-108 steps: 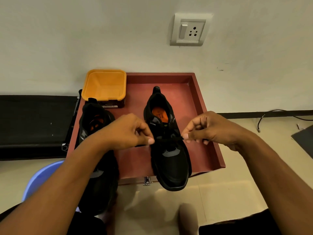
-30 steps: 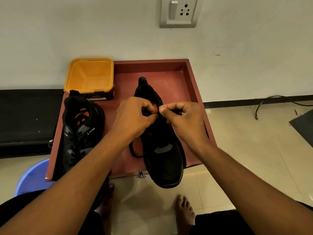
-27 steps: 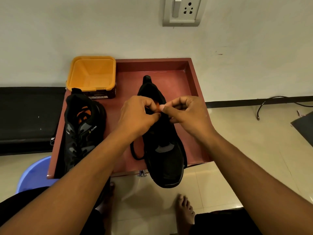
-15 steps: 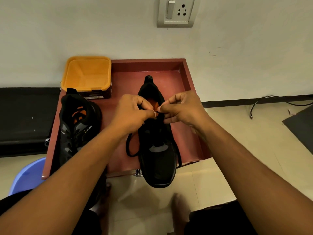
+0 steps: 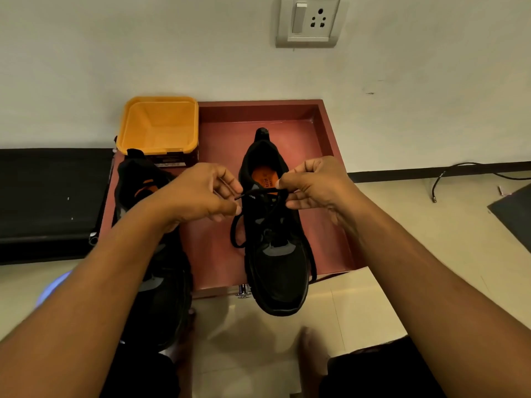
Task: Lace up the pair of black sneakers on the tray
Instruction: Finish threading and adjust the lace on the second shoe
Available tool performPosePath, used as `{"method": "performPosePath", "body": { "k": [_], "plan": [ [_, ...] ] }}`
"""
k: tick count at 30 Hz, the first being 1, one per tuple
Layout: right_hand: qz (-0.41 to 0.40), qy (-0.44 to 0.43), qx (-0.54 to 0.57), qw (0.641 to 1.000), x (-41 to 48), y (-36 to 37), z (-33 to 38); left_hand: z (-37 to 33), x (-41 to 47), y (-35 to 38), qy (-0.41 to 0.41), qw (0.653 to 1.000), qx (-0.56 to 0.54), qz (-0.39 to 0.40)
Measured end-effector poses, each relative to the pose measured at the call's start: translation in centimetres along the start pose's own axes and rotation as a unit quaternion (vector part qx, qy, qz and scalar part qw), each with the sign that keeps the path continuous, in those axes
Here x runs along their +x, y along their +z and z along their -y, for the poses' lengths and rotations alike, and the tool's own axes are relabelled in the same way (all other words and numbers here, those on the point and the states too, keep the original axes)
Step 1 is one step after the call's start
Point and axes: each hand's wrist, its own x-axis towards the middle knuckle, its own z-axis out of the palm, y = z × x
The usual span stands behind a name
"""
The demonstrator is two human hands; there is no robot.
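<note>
Hands apart now, not knuckle to knuckle over the tongue as half a second ago: left hand (image 5: 201,196) drawn toward the left edge of the tray (image 5: 258,112), right hand (image 5: 316,188) toward its right edge. Between them a short run of black lace (image 5: 260,193), pulled straight across the collar of the sneaker (image 5: 275,262), orange insole (image 5: 264,178) uncovered behind it. Left thumb and forefinger pinching the lace near its tip; right thumb and forefinger pinching the other end of that run. Sneaker itself unmoved, in the middle of the tray, heel toward the far edge, toe hanging over the near edge. Slack loop of lace still on the tray floor just left of the shoe, another strand trailing down its right side by the near edge. Reads as a tightening pull at the top eyelets, so probably late in the lacing of this shoe, knot or bow likely next; not certain, eyelets too dark to count. Along the left edge, second sneaker (image 5: 161,297), toe also past the near edge, mostly hidden under the left forearm; lace state there impossible to tell. In the far left corner, yellow tub (image 5: 158,124), untouched.
</note>
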Motion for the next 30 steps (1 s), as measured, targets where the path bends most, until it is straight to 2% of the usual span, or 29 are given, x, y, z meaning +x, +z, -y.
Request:
{"method": "performPosePath", "body": {
  "k": [3, 6, 10, 12, 14, 17, 19, 21, 24, 26, 30],
  "plan": [
    [-0.008, 0.002, -0.006, 1.0, 0.0, 0.4, 0.1, -0.7, 0.1, 1.1, 0.031, 0.999, -0.018, -0.03],
    [-0.012, 0.001, -0.009, 1.0, -0.1, 0.7, 0.0, -1.3, 0.4, 2.6, 0.071, 0.992, -0.033, -0.095],
    [-0.007, 0.017, 0.004, 1.0, 0.1, 0.6, 0.0, -0.8, 0.6, 1.2, 0.078, 0.986, 0.043, -0.142],
    [0.005, 0.033, 0.018, 0.999, 0.2, 0.4, 0.1, 0.0, 0.4, -0.4, 0.059, 0.983, 0.11, -0.134],
    [0.013, 0.041, 0.027, 0.999, 0.2, 0.2, 0.1, 0.6, 0.2, -1.1, 0.048, 0.984, 0.13, -0.108],
    [0.013, 0.039, 0.027, 0.999, 0.2, 0.1, 0.2, 0.0, -0.2, 0.5, 0.081, 0.993, 0.038, -0.073],
    [0.008, 0.033, 0.023, 0.999, 0.1, 0.1, 0.2, -0.6, 0.0, 1.6, 0.109, 0.991, -0.002, -0.082],
    [0.011, 0.035, 0.022, 0.999, 0.2, 0.1, 0.1, -0.5, 0.2, 1.4, 0.114, 0.987, 0.045, -0.105],
    [0.013, 0.045, 0.035, 0.998, 0.3, -0.1, -0.1, 0.6, 0.3, -0.7, 0.074, 0.978, 0.146, -0.126],
    [0.007, 0.041, 0.037, 0.998, 0.4, -0.2, -0.1, 1.0, 0.0, -1.3, 0.057, 0.985, 0.127, -0.104],
    [0.002, 0.022, 0.02, 1.0, 0.3, -0.1, -0.1, -0.3, -0.4, 1.1, 0.103, 0.992, 0.043, -0.063]
  ]
}}
